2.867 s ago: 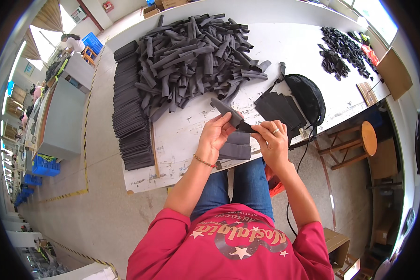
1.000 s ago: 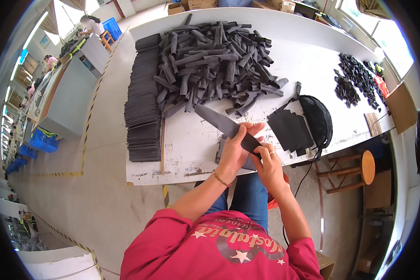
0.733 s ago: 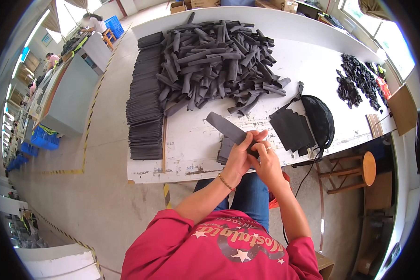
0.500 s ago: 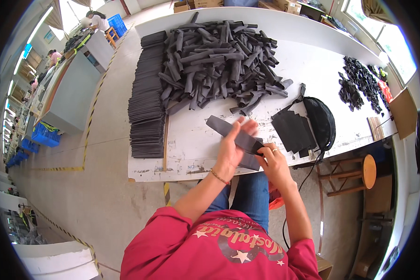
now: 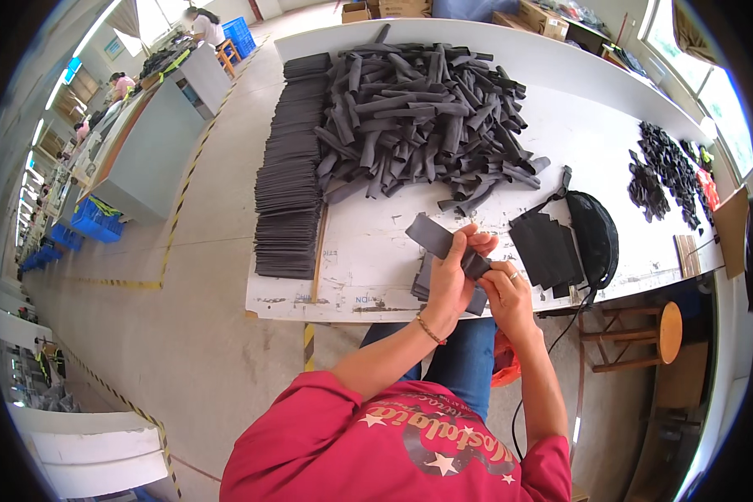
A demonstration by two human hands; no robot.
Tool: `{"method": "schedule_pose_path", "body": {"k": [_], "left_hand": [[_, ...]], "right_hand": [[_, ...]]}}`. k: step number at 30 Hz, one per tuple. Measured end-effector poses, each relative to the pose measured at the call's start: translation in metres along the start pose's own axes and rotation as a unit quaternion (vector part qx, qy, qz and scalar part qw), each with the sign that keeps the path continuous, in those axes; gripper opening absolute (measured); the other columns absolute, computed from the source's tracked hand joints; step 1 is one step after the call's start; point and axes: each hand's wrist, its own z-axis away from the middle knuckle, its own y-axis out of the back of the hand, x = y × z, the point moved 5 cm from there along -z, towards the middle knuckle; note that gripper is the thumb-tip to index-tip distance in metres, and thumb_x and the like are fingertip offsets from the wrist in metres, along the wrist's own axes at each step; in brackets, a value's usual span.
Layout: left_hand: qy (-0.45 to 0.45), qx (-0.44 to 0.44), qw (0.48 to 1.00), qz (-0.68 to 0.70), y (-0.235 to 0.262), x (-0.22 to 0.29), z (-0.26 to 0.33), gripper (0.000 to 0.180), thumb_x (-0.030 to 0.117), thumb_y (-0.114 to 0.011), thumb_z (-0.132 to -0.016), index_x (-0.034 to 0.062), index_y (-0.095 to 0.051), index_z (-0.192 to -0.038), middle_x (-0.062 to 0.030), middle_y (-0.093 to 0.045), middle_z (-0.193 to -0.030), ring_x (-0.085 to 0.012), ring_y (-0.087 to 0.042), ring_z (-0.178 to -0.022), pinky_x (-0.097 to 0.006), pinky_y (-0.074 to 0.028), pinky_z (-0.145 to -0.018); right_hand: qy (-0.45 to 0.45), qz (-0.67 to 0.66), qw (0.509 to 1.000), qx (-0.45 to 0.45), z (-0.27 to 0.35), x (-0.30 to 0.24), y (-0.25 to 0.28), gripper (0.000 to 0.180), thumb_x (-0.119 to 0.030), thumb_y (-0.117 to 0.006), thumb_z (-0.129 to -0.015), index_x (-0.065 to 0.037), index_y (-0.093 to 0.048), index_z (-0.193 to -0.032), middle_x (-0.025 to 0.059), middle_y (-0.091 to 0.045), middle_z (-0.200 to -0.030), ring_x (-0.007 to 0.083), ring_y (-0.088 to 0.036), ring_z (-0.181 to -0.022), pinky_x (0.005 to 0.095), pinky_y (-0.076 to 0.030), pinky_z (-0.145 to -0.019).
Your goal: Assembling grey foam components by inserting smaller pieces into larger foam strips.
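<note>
Drawn closer together since half a second ago, our left hand [image 5: 453, 280] and right hand [image 5: 509, 294] now nearly meet along the dark grey, flat fabric strip [image 5: 432, 237], and the left fingers, spread then, curl inward. We hold the strip aslant over the near side of the scuffed white tabletop [image 5: 368, 227], its free end pointing up and to our left. Our left hand grasps it, thumb on top; our right hand pinches its other end between thumb and fingertips. Beneath lies a small stack of flat grey fabric pieces [image 5: 421, 283], partly hidden by our hands.

Farther out, we have a big loose heap of dark grey rolled fabric tubes [image 5: 418, 121], flanked on its left by a long, neat row of flat dark fabric pieces [image 5: 289, 184]. To our right, overlapping black rectangular panels [image 5: 546, 248] lie just beside a black half-round pouch [image 5: 596, 238]; well apart, at the far right, sits a spread of small black pieces [image 5: 669, 176]. Below that end stands a round-topped wooden stool [image 5: 669, 332].
</note>
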Motion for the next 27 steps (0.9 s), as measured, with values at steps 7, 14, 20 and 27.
{"method": "schedule_pose_path", "body": {"k": [7,14,20,27], "left_hand": [[-0.009,0.008,1.0,0.008,0.001,-0.002,0.001,0.034,0.028,-0.052,-0.101,-0.0018,-0.055,-0.119,-0.0119,-0.069,-0.098,-0.0281,-0.066,-0.1,-0.039,-0.051,-0.095],[-0.02,0.009,1.0,0.003,0.002,-0.002,0.002,0.035,0.028,-0.051,-0.102,-0.0019,-0.055,-0.119,-0.0127,-0.068,-0.099,-0.0281,-0.066,-0.1,-0.039,-0.05,-0.095],[0.001,-0.001,1.0,-0.005,0.006,0.003,-0.003,0.037,0.029,-0.05,-0.102,-0.0029,-0.054,-0.121,-0.016,-0.067,-0.105,-0.0308,-0.064,-0.107,-0.041,-0.048,-0.1],[-0.019,-0.014,0.999,-0.037,-0.003,0.027,-0.012,0.041,0.028,-0.049,-0.102,-0.0049,-0.051,-0.125,-0.0202,-0.067,-0.111,-0.0335,-0.058,-0.118,-0.044,-0.042,-0.108]], "right_hand": [[-0.023,-0.004,1.0,-0.011,0.0,0.004,-0.006,0.014,0.001,-0.07,-0.078,0.0,-0.062,-0.089,0.0149,-0.062,-0.096,0.0345,-0.063,-0.078,0.0414,-0.051,-0.066],[-0.024,-0.013,1.0,-0.006,-0.001,0.004,-0.008,0.013,0.001,-0.07,-0.078,0.0,-0.063,-0.089,0.0153,-0.062,-0.096,0.0348,-0.063,-0.077,0.0413,-0.051,-0.066],[-0.061,-0.01,0.998,-0.011,0.004,0.007,-0.01,0.012,-0.002,-0.07,-0.081,0.0,-0.063,-0.091,0.0152,-0.063,-0.098,0.0326,-0.064,-0.081,0.0377,-0.051,-0.07],[-0.281,-0.252,0.909,0.177,0.008,0.011,-0.029,0.013,-0.005,-0.07,-0.087,0.001,-0.058,-0.085,0.0039,-0.058,-0.097,0.0092,-0.055,-0.078,0.0232,-0.046,-0.072]]}}
